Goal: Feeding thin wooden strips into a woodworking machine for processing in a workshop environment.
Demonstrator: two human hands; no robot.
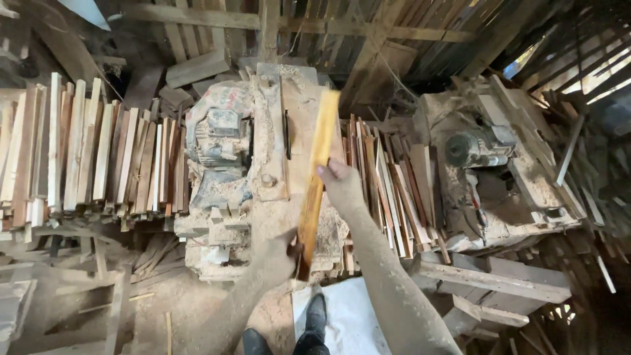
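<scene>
Sawdust-covered tabletop [289, 190] amid stacked slats [98, 151]
Left hand [279, 253] clamps plank [317, 164] end; right hand [340, 184] clasps middle; plank lies partway along, uncut.

A sawdust-caked saw bench [299, 118] lies under the right hand [340, 184], bearing an electric motor [219, 137] left of it and a wooden strip [315, 177] beneath it.

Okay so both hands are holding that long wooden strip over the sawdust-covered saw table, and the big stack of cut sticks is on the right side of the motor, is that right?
Not quite. The head view shows the big stack of cut sticks left of the motor, not right. Both the left hand and right hand do hold the long wooden strip over the sawdust-covered saw table.
</scene>
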